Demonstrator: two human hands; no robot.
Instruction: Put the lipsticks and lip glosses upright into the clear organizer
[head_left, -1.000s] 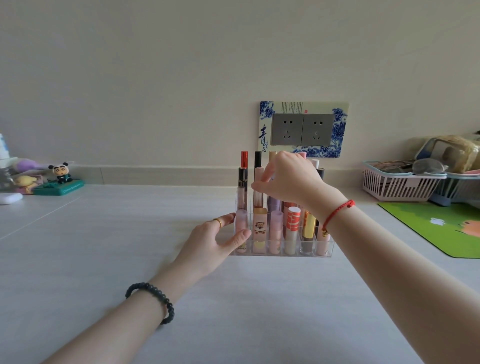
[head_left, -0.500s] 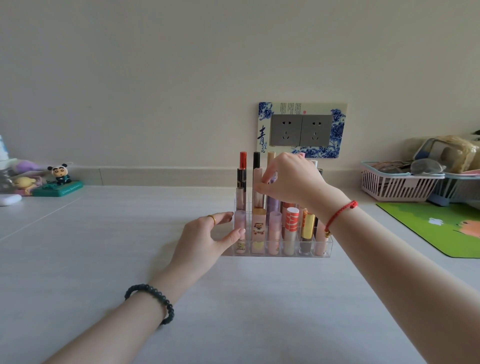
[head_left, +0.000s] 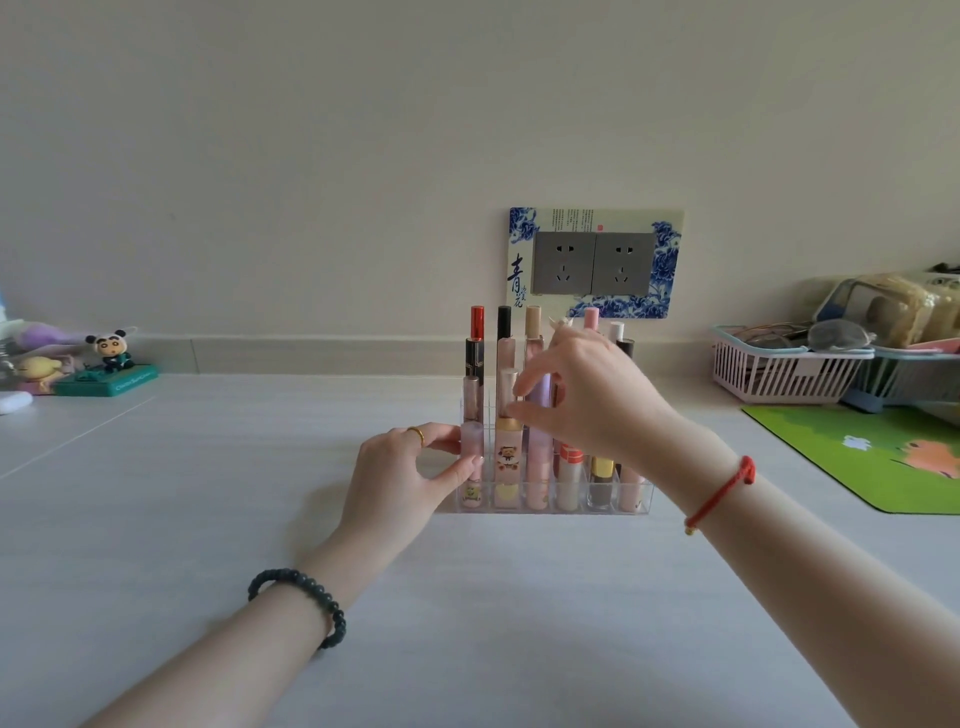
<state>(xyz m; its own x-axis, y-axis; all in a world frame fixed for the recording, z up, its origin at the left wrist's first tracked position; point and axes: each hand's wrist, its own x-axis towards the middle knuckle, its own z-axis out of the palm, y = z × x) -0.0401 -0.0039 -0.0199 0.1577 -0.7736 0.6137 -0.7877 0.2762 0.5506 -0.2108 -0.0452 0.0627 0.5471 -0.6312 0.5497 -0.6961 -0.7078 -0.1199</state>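
The clear organizer (head_left: 644, 501) stands on the white table (head_left: 208, 519) at centre, with several lipsticks and lip glosses upright in its slots; a red-capped tube (head_left: 477, 325) and a black-capped tube (head_left: 504, 322) rise at the back left. My left hand (head_left: 400, 478) grips the organizer's left front corner, thumb on the front wall. My right hand (head_left: 587, 395) hovers over the middle rows. Its thumb and forefinger are apart, with their tips at a pale pink silver-capped tube (head_left: 508, 387). Whether they pinch it is unclear.
A pink basket (head_left: 779, 374) and a blue basket (head_left: 904, 384) with clutter sit at the back right, with a green mat (head_left: 883, 457) in front of them. Small figurines (head_left: 109, 353) stand at the back left. A double wall socket (head_left: 595, 262) is behind the organizer.
My right hand has dropped from the tall tubes' tops and shifted left to the second row, fingers spreading. My left hand stays on the organizer's left side.
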